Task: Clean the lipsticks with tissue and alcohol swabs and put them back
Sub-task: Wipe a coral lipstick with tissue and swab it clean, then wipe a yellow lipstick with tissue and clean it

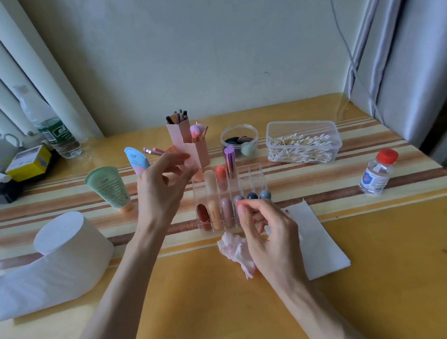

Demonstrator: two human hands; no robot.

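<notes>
Left hand (164,185) raised just left of the clear organiser (255,178), fingers loosely curled, tips near something pale pink; cannot tell whether it holds anything. Right hand (265,228) at the organiser's front edge, thumb and forefinger drawn together with a red smear at the tips; cannot tell what, if anything, is pinched. Hands apart. Crumpled tissue (234,249), red-stained, on the table (388,276) just in front of the organiser, partly under the right hand. Flat tissue sheet (315,242) front-right of the organiser, small red mark near its far corner. Lipsticks (215,213) stand upright in the organiser: six in the front row, three in the back, including a purple tube (229,160). Right of the organiser, well apart: alcohol bottle (378,172), red cap on. Behind it: box of cotton swabs (302,142), jar (239,142), pink holders (187,142). Left of it: green tube (109,188), blue tube (136,159), tissue roll (67,253), partly unrolled.
</notes>
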